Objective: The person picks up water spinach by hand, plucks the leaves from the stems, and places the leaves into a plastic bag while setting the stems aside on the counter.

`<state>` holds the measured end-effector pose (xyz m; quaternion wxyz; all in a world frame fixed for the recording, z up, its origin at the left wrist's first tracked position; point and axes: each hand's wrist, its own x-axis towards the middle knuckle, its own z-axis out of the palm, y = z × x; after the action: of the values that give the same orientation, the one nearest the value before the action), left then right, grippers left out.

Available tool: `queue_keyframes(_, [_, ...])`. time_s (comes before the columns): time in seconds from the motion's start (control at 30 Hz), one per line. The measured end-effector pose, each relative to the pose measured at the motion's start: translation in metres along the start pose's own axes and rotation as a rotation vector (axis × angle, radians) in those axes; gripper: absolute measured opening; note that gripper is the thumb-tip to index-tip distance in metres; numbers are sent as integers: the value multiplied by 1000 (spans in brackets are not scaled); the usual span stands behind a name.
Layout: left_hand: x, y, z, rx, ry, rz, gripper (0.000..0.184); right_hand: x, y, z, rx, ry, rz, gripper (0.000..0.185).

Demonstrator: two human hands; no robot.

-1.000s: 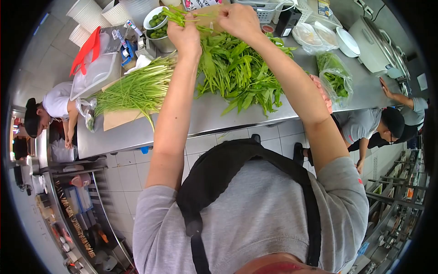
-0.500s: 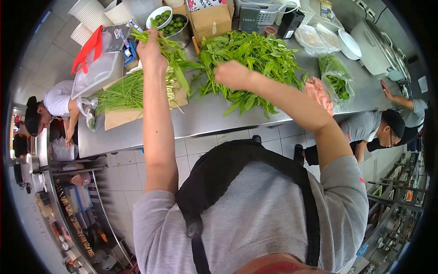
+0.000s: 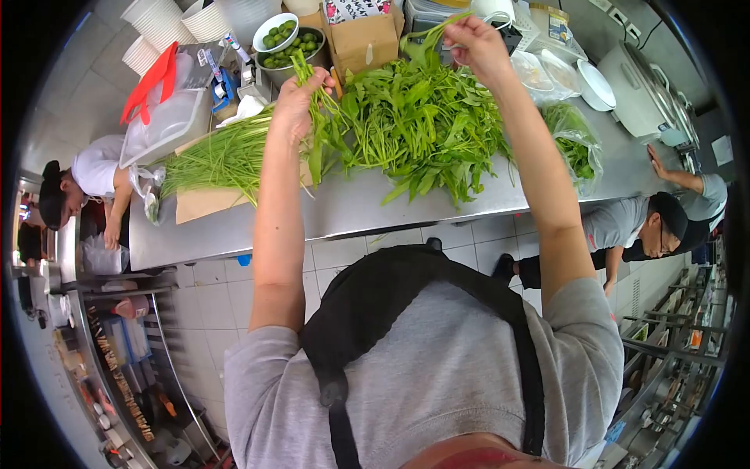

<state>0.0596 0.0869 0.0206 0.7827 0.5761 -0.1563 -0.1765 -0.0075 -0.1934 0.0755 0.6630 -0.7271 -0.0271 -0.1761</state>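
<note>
A big heap of water spinach (image 3: 430, 129) lies on the steel table (image 3: 344, 207). Left of the heap, my left hand (image 3: 291, 109) is closed around a bunch of water spinach stalks (image 3: 325, 133), with stem ends poking above the fist and leaves hanging on its right. My right hand (image 3: 478, 51) is raised over the back of the heap, fingertips pinching a water spinach stalk (image 3: 428, 37) that reaches off to the left. Beneath my left forearm, long thin green stalks (image 3: 211, 160) are spread on brown cardboard (image 3: 205, 206).
Behind the heap are a bowl of small green fruits (image 3: 280, 35) and a cardboard box (image 3: 363, 43). A plastic bag of greens (image 3: 578, 144) lies on the right, a clear tray (image 3: 168, 125) on the left. Co-workers (image 3: 101, 172) are at both sides.
My right hand has moved up and right, from the heap's left part to behind it, and now pinches a stalk. My left hand has come down and slightly right with its bunch.
</note>
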Motion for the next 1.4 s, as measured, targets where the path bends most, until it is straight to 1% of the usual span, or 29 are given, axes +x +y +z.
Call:
queue_keyframes(0.03, [3,-1,1,1,-8,0,15,0,-6,-3,49,48,-14,8])
queue_keyframes(0.07, [6,-2,5,14,-23,62,15,-1,-6,-6,45,62,-15,8])
queue_keyframes(0.1, [8,0,12,27,-40,126,15,0,-8,-8,-23,12,-4,8])
queue_keyframes(0.13, [10,4,16,35,-88,132,18,2,-10,-8,-92,-40,6,9])
queue_keyframes(0.17, [14,8,23,34,-99,135,18,2,-12,-8,-97,-30,2,9])
queue_keyframes(0.23, [17,19,42,154,-95,195,23,0,-23,0,-121,-58,20,9])
queue_keyframes(0.27, [20,25,49,218,-132,208,24,0,-26,3,-169,-78,19,8])
queue_keyframes(0.3, [24,29,57,219,-134,210,24,1,-25,7,-169,-77,16,8])
queue_keyframes(0.37, [30,36,73,321,-212,254,25,4,-20,16,-244,-105,-54,8])
queue_keyframes(0.4, [29,40,83,322,-211,256,25,2,-28,21,-344,-124,-40,9])
queue_keyframes(0.43, [28,44,93,322,-211,258,21,5,-25,24,-343,-124,-41,9])
queue_keyframes(0.5, [31,43,98,323,-211,256,19,9,-20,33,-509,-150,-180,9])
queue_keyframes(0.57, [40,38,98,598,-107,356,20,8,-21,35,-550,-137,-197,12])
queue_keyframes(0.6, [40,39,97,601,-108,356,20,4,-27,37,-698,-143,-240,9])
queue_keyframes(0.63, [39,39,95,756,-111,429,22,0,-32,40,-846,-148,-283,7])
queue_keyframes(0.67, [39,40,93,910,-113,502,23,-5,-37,43,-845,-148,-283,7])
queue_keyframes(0.73, [46,30,85,857,-109,551,24,-12,-45,48,-1203,30,-494,5])
queue_keyframes(0.8, [47,22,75,804,-107,599,24,-4,-35,40,-1202,63,-482,5])
queue_keyframes(0.87, [48,19,69,777,-80,242,27,5,-25,35,-1206,96,-478,5])
queue_keyframes(0.9, [45,19,69,776,-79,244,27,7,-23,38,-1205,77,-480,5])
queue_keyframes(0.97, [41,16,69,614,-71,240,28,9,-21,40,-1201,61,-480,6])
queue_keyframes(1.03, [43,13,69,602,-39,288,27,12,-19,40,-1090,-53,-430,9])
queue_keyframes(1.07, [44,13,69,590,-6,336,27,12,-18,40,-1089,-54,-430,9])
queue_keyframes(1.13, [46,17,69,612,-20,320,27,11,-20,41,-956,-105,-391,11])
queue_keyframes(1.2, [43,22,73,633,-33,300,27,11,-23,46,-963,-131,-370,12])
queue_keyframes(1.27, [37,27,82,560,-77,289,25,9,-27,50,-968,-156,-346,13])
queue_keyframes(1.3, [39,26,81,560,-75,284,25,8,-30,52,-972,-156,-357,12])
queue_keyframes(1.37, [43,25,80,746,-54,381,25,5,-31,53,-973,-156,-365,12])
queue_keyframes(1.4, [40,31,85,746,-52,376,25,4,-31,54,-1082,-134,-404,11])
